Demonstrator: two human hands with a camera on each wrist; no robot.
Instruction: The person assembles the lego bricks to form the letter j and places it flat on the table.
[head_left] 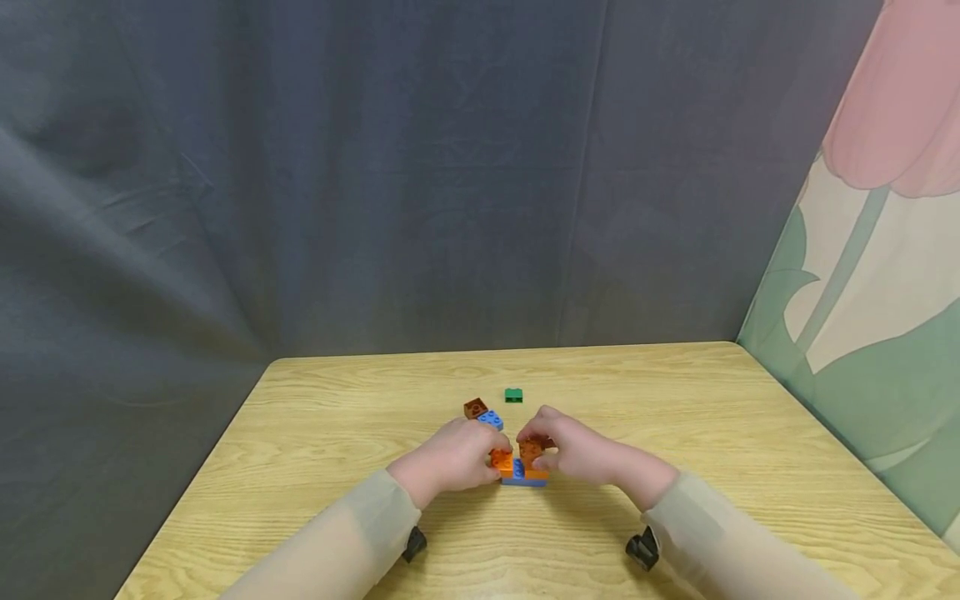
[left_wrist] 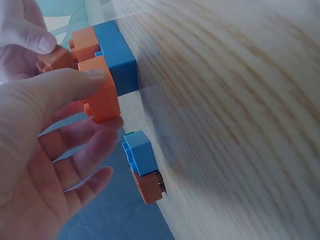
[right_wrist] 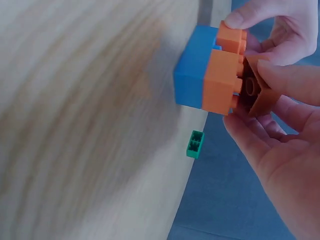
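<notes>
A long blue toy brick (right_wrist: 192, 72) lies on the table with two orange bricks on its studs, a gap between them. My left hand (head_left: 461, 454) pinches the left orange brick (left_wrist: 104, 97) between thumb and fingers. Over the right orange brick (right_wrist: 220, 82), my right hand (head_left: 581, 450) holds a brown brick (right_wrist: 262, 100) by its sides. That brown brick is tilted, its hollow underside facing the orange studs at an angle. In the right wrist view its lower edge is close to the studs; whether it touches them I cannot tell.
Behind the left hand lie a smaller blue brick (head_left: 491, 419) and another brown brick (head_left: 475, 407), side by side. A green brick (head_left: 513, 395) sits farther back on the wooden table (head_left: 360, 392). A dark curtain (head_left: 420, 183) hangs beyond the table's far edge.
</notes>
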